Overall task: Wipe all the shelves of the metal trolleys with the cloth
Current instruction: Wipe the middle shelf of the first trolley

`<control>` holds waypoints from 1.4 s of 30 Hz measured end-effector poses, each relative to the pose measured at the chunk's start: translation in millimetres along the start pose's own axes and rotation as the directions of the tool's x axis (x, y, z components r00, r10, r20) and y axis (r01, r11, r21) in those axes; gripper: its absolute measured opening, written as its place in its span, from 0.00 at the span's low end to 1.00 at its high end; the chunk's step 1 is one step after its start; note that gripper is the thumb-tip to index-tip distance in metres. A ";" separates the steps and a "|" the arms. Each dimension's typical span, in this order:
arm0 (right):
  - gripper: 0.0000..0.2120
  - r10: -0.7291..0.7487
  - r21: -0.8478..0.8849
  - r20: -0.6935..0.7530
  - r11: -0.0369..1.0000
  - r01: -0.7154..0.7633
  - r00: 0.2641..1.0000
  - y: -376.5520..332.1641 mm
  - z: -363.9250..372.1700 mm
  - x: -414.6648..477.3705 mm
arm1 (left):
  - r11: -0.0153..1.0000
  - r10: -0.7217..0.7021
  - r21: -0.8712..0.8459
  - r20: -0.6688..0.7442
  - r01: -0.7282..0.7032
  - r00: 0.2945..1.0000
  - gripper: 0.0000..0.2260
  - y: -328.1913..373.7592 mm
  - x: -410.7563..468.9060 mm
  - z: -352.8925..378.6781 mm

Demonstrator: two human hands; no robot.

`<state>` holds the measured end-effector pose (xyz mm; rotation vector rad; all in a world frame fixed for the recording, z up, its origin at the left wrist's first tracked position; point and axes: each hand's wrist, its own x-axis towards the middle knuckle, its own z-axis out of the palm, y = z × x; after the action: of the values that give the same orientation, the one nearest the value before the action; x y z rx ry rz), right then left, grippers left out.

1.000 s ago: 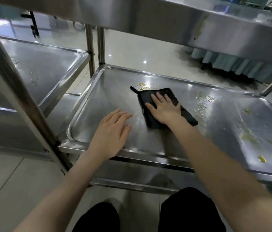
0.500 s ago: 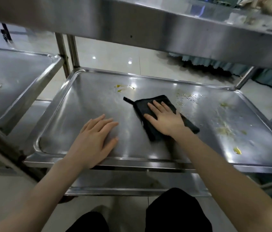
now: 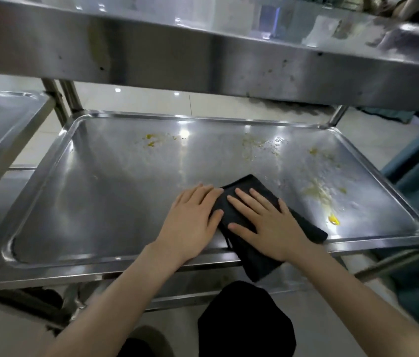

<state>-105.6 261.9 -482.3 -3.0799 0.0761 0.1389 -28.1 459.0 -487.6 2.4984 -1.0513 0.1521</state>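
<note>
The black cloth (image 3: 257, 264) lies at the near rim of the middle shelf (image 3: 113, 202), with one corner hanging over the edge. It is pressed flat by the right hand (image 3: 267, 222), fingers straight and spread. The left hand (image 3: 190, 222) is laid flat just left of the cloth, fingertips touching its edge, and nothing is grasped.

For a clean wipe, firm even pressure should be applied. The cloth should be carried in overlapping passes to the yellow residue (image 3: 333, 220) right of it and the spots (image 3: 150, 140) beyond it.

The cloth's underside is hidden. The upper shelf (image 3: 203, 55) above it is cut off, and the neighbouring trolley (image 3: 2, 119) far left is seen only partly.
</note>
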 end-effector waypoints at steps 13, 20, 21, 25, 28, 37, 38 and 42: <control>0.32 0.119 0.013 0.021 0.993 -0.120 0.993 41.4 -7.2 72.7 | 0.994 0.004 0.106 0.056 -0.010 0.998 0.23 4.5 -4.8 10.4; 0.33 0.033 -0.016 0.002 0.999 -0.033 0.999 60.3 0.6 -16.5 | 0.990 -0.022 0.138 0.096 0.009 0.995 0.24 5.2 -4.3 12.0; 0.33 0.056 -0.010 -0.009 0.998 -0.057 0.998 63.0 -1.7 -1.6 | 0.991 -0.023 0.134 0.098 0.009 0.995 0.24 4.7 -4.5 12.3; 0.32 0.219 0.044 0.036 0.974 -0.220 0.975 90.5 -19.1 83.1 | 0.994 -0.025 0.111 0.080 0.016 0.997 0.26 5.8 -5.8 11.7; 0.32 0.290 0.039 0.099 0.955 -0.295 0.952 101.7 -29.6 120.3 | 0.988 0.018 0.154 0.087 -0.031 0.996 0.27 6.2 -3.2 7.1; 0.32 0.167 -0.001 -0.025 0.986 -0.167 0.986 107.3 -0.8 -41.2 | 0.976 0.087 0.184 0.143 -0.112 0.986 0.25 60.8 58.1 28.4; 0.32 0.163 -0.002 -0.014 0.987 -0.163 0.986 110.6 -1.0 -45.7 | 0.975 0.100 0.179 0.157 -0.128 0.982 0.26 69.8 62.9 34.5; 0.35 0.224 0.028 -0.017 0.974 -0.224 0.974 130.2 -8.6 -1.4 | 0.985 0.036 0.160 0.194 -0.068 0.980 0.30 85.2 68.3 47.7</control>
<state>-112.9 131.6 -480.8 -3.0381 0.4233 0.1152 -42.7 340.9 -484.2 2.6786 -1.2270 0.0151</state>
